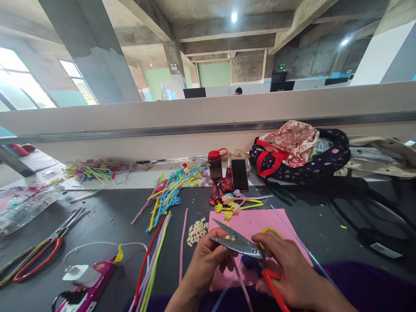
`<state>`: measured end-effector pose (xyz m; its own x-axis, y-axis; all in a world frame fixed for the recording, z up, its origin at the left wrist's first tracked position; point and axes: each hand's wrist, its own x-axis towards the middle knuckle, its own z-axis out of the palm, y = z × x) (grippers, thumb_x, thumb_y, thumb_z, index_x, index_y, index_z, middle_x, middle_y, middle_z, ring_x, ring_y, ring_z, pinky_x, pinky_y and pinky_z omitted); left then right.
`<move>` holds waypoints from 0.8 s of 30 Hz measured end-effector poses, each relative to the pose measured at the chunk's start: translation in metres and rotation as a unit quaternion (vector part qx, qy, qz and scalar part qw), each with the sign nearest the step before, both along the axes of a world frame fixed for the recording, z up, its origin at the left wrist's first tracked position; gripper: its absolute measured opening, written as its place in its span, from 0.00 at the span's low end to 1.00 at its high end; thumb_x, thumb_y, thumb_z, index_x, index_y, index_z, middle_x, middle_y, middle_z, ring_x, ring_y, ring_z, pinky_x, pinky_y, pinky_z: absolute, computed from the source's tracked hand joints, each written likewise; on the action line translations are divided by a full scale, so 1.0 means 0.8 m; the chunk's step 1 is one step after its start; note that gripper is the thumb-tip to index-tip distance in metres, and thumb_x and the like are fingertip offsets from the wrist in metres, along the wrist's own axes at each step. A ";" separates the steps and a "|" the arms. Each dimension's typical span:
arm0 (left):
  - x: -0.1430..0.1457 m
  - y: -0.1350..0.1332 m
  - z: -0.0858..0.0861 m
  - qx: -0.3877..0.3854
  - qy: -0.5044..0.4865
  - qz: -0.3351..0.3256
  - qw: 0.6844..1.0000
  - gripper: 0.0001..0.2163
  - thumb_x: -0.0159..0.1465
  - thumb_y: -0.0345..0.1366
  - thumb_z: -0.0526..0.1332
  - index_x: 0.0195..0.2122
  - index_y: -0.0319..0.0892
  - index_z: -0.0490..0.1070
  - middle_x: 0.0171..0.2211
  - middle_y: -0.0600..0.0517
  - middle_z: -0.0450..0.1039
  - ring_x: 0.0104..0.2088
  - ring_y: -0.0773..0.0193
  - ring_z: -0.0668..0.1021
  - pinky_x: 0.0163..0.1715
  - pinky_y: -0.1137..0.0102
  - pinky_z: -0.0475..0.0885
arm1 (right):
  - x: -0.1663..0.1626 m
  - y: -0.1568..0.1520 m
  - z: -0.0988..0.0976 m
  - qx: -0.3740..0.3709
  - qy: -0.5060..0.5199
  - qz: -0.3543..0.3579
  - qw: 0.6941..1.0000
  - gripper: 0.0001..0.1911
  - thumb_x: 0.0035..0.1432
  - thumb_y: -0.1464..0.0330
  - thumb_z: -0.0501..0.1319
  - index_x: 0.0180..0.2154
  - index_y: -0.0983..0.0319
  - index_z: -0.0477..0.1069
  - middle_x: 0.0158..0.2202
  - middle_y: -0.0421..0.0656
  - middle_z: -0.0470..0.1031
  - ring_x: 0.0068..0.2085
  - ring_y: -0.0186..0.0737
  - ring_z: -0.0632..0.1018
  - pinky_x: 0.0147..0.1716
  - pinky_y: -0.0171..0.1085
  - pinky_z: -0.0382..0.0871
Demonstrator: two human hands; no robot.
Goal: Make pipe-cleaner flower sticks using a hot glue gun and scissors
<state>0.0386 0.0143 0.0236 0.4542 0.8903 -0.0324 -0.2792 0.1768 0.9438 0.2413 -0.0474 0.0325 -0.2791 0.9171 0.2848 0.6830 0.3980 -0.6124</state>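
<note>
Scissors (244, 246), one pair, red-handled: in the person's right hand (284, 262), which grips the handles; blades parted, reaching across the fingertips of the left hand (206, 259). Pale pink stem (241, 281), one: pinched in the left hand, its length hanging below the fingers; from where I stand, I cannot tell whether the blades touch it. Pink sheet (286, 221), one: flat on the dark desk (113, 208) beneath the hands. Short pale pieces (196, 232), one heap: just left of the sheet. Pink stem (183, 247), one: lying beside the heap. Loose stems (157, 260), red, lilac and green: side by side, farther left. Fuzzy flowers (229, 214), several, on stems: at the sheet's far edge. Larger scissors (57, 234), one pair: at far left. Phone (239, 174), one: propped up near a red-capped bottle (214, 167).
</note>
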 end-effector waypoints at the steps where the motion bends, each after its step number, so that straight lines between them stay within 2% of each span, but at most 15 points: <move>1: 0.000 0.000 -0.001 0.000 0.000 -0.002 1.000 0.10 0.55 0.38 0.64 0.27 0.39 0.65 0.19 0.55 0.72 0.14 0.74 0.70 0.13 0.80 0.58 | 0.001 0.000 0.000 0.001 0.002 0.001 1.000 0.37 0.33 0.68 0.72 0.47 0.59 0.60 0.39 0.43 0.68 0.39 0.44 0.69 0.36 0.39 0.62; 8: -0.001 0.001 -0.004 0.006 -0.003 -0.006 1.000 0.11 0.55 0.39 0.65 0.27 0.39 0.66 0.19 0.54 0.72 0.14 0.74 0.70 0.13 0.80 0.59 | 0.003 0.002 -0.009 0.028 0.005 -0.001 1.000 0.37 0.34 0.65 0.73 0.47 0.60 0.61 0.41 0.46 0.70 0.41 0.47 0.70 0.37 0.40 0.64; 15: -0.002 0.002 -0.006 -0.004 0.004 -0.008 1.000 0.11 0.54 0.40 0.65 0.27 0.37 0.68 0.21 0.53 0.73 0.16 0.73 0.72 0.13 0.80 0.59 | 0.002 0.004 -0.019 0.069 0.011 0.001 0.998 0.33 0.42 0.63 0.69 0.50 0.60 0.59 0.34 0.43 0.70 0.31 0.40 0.69 0.29 0.36 0.60; 17: -0.002 0.003 -0.005 -0.008 -0.007 -0.009 1.000 0.11 0.54 0.41 0.65 0.28 0.38 0.67 0.21 0.53 0.73 0.15 0.73 0.71 0.13 0.80 0.58 | 0.001 0.004 -0.015 0.045 0.029 0.009 0.998 0.34 0.41 0.63 0.69 0.49 0.59 0.59 0.33 0.41 0.69 0.29 0.38 0.68 0.27 0.35 0.58; 20: -0.001 0.003 -0.001 -0.018 -0.025 -0.016 0.999 0.11 0.54 0.40 0.65 0.28 0.38 0.66 0.21 0.53 0.72 0.15 0.74 0.71 0.12 0.81 0.56 | 0.001 0.002 -0.007 -0.028 0.099 0.019 0.995 0.32 0.41 0.65 0.67 0.49 0.57 0.59 0.32 0.38 0.67 0.27 0.35 0.65 0.25 0.33 0.56; 22: 0.000 0.003 0.002 -0.031 -0.042 -0.019 0.998 0.11 0.54 0.40 0.65 0.27 0.38 0.66 0.21 0.54 0.72 0.14 0.76 0.69 0.12 0.81 0.55 | 0.002 0.002 -0.002 -0.080 0.183 0.021 0.980 0.29 0.45 0.64 0.65 0.49 0.57 0.59 0.30 0.37 0.66 0.26 0.33 0.64 0.24 0.32 0.57; 24: 0.000 0.003 0.004 -0.052 -0.065 -0.024 0.996 0.11 0.54 0.40 0.65 0.27 0.38 0.66 0.20 0.54 0.71 0.12 0.78 0.65 0.11 0.82 0.53 | 0.003 0.003 0.003 -0.123 0.288 0.021 0.949 0.26 0.48 0.61 0.63 0.48 0.59 0.60 0.29 0.38 0.65 0.26 0.33 0.65 0.24 0.32 0.59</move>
